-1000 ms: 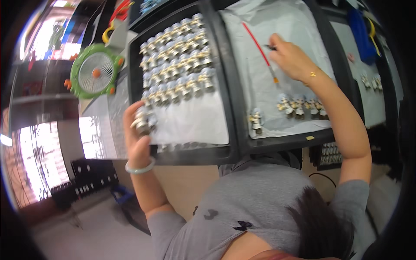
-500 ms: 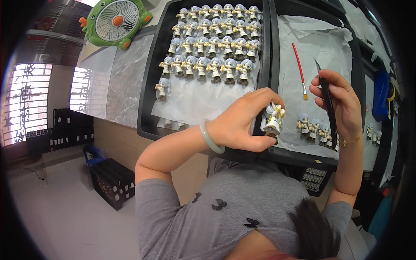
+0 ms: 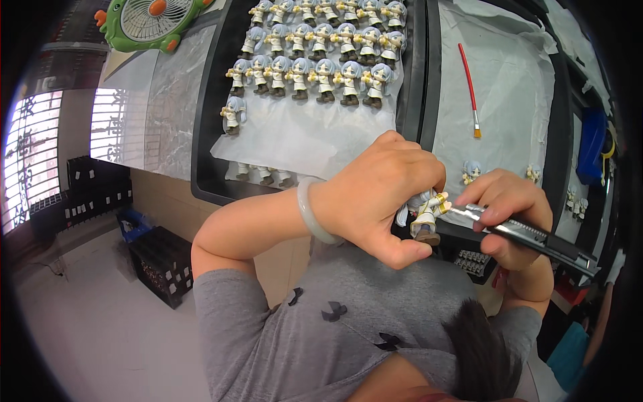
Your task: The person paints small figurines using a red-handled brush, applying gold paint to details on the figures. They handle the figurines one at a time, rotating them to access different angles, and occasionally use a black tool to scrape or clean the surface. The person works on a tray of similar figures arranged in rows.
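Black trays lined with white paper cover the worktop (image 3: 161,120) seen from above, with a grey floor to the left.

Held just in front of the person's chest, below the near edge of the trays, is a small plastic figurine with pale blue hair and a white-and-gold outfit (image 3: 424,216). It stands roughly upright, head toward the trays and dark base toward the body. The left hand (image 3: 378,194), a pale jade-coloured bangle (image 3: 309,211) on its wrist, wraps around it from the left, fingers closed over the head and thumb under the base.

The right hand (image 3: 506,204) sits just to the figurine's right, fingers closed around a slim black and silver utility knife (image 3: 522,234). The knife's long axis runs from the lower right up toward the left, so its tip meets the figurine's side at about mid-height, apparently touching.

Farther out, the left tray (image 3: 201,154) holds rows of matching figurines (image 3: 321,53) standing on the paper. The right tray (image 3: 429,100) holds a red-handled paintbrush (image 3: 468,86) and a few more figurines. A green toy-shaped desk fan (image 3: 151,23) stands at the top left.
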The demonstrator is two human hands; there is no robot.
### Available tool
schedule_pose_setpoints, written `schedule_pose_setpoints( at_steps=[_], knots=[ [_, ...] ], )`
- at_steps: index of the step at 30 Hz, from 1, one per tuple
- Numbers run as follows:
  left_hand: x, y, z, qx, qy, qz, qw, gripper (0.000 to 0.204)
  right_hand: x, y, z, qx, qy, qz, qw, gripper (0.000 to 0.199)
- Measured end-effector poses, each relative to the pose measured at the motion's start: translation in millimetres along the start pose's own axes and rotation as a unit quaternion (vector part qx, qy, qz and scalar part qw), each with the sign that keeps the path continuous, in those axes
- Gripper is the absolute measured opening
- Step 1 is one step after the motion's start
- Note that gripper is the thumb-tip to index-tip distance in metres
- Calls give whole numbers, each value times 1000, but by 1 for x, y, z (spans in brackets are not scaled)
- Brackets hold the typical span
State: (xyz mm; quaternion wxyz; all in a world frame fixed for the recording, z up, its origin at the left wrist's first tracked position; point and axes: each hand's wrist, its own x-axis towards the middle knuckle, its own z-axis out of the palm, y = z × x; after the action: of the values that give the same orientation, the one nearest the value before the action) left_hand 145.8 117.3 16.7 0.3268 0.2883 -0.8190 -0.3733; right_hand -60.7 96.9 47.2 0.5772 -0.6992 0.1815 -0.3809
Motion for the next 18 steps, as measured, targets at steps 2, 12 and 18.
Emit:
schedule_pose_setpoints(
  at_steps=[2, 12, 18],
  knots=[
    [1, 0, 0, -3, -10, -5, 1000, 57, 1, 1, 2, -91, -30, -26, 995, 27],
    [1, 2, 2, -22, -14, -15, 1000, 53, 7, 2, 3, -161, -89, -56, 981, 22],
    [2, 2, 2, -29, -41, -22, 999, 52, 7, 0, 4, -183, -94, -51, 977, 22]
  ],
)
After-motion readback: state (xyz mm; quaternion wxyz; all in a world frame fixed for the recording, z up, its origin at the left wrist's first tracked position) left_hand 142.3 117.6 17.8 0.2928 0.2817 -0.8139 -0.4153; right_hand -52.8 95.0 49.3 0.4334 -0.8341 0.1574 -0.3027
